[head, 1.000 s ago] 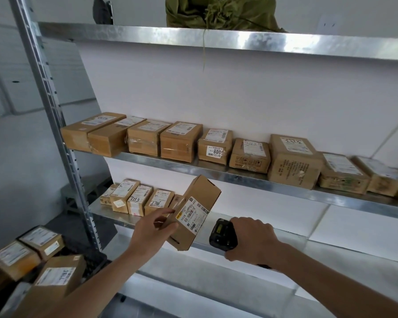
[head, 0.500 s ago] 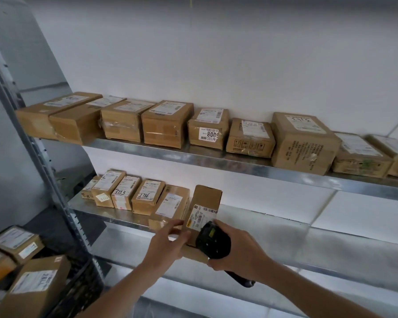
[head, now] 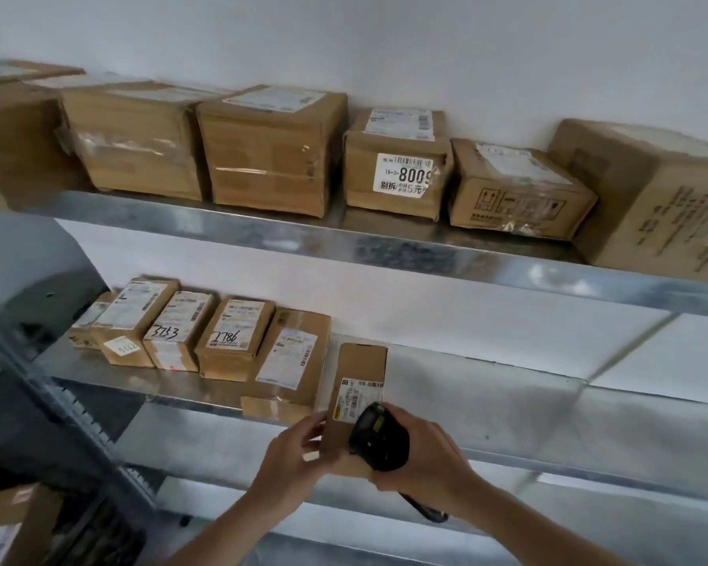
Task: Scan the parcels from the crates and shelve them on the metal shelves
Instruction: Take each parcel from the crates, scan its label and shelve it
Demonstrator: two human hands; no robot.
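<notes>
Metal shelf [head: 487, 406], left fingers [head: 303, 433] pinching parcel [head: 358, 377], right fingers [head: 401, 414] curled round scanner [head: 379, 441].

left hand [head: 299, 451] pinching, right hand [head: 419, 451] gripping, forearms raised

Setting: parcel stockroom or courier depot. Evidence: galvanised metal shelves [head: 405, 247] on a perforated upright [head: 78, 414], against a plain white wall [head: 385, 42]. Upper shelf carries a row of taped cardboard boxes [head: 270, 153], each with a printed shipping label; one label [head: 403, 173] reads 8009. Lower shelf holds smaller parcels [head: 234, 341] with handwritten numbers, 3753 and 7786. A black handheld scanner [head: 379, 437] is in use. More labelled boxes sit in a crate [head: 99, 529] at near left.
</notes>
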